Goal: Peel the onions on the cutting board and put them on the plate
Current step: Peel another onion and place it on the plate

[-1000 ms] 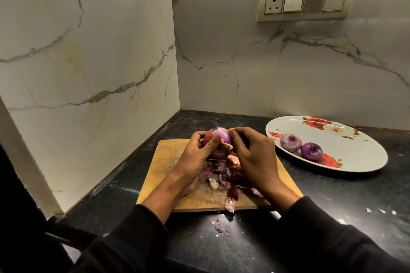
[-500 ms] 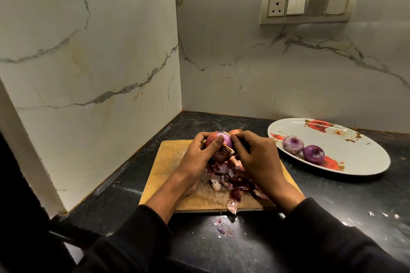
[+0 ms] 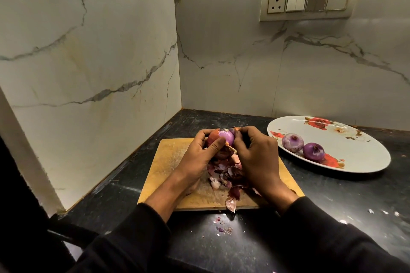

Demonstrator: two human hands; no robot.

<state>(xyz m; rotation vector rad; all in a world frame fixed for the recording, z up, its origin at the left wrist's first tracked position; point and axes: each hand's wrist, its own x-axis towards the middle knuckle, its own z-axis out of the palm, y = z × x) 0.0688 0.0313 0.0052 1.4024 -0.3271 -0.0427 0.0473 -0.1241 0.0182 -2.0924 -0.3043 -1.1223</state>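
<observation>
Both hands are up over the board (image 3: 168,157), working one onion (image 3: 224,138) between them. The left hand (image 3: 199,157) cups it from the left, fingers curled round the far side and the thumb laid across the front. Half the onion shows bare purple, the other half wears brown-orange skin on the left. The right hand (image 3: 257,157) closes in from the right, fingertips bunched tight at the onion's top edge and pinching a scrap of skin there (how much it has hold of is hard to make out). The onion is held clear above the board, not resting on it.

Below the hands, a heap of peels (image 3: 228,175) lies on the middle of the board, dark red and papery, with one pale piece right at the near edge. A few crumbs (image 3: 223,227) have spilled onto the black counter (image 3: 332,195) just in front of the board.

Off to the right, well apart from the board, the oval plate (image 3: 355,157) with red flowers sits on the counter. Two peeled onions (image 3: 292,142) rest on its near left part, side by side and touching or nearly so. Black sleeves (image 3: 321,228) cover both forearms. A switch panel (image 3: 308,2) is set in the marble wall (image 3: 88,51) above the plate.
</observation>
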